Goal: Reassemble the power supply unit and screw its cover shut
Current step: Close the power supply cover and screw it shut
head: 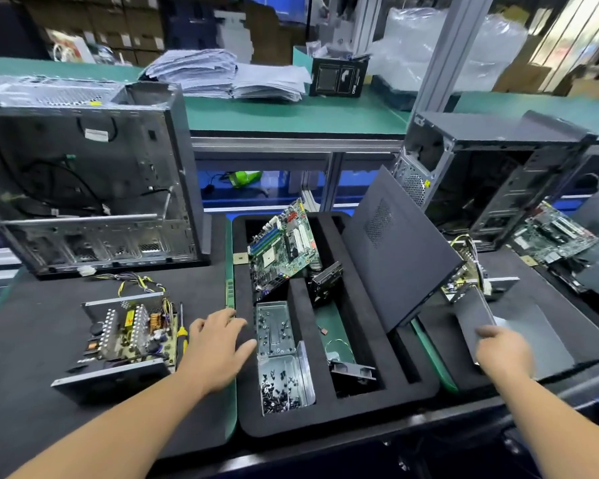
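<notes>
Metal open power supply unit lies left of spread left hand; right hand apparently grips dark cover.

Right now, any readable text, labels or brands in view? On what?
None can be read with certainty.
Black box on the back bench: white vertical print, too blurred.
Yellow label on the open power supply: red mark, unreadable.
Yellow sticker on the right computer case: too small.
</notes>
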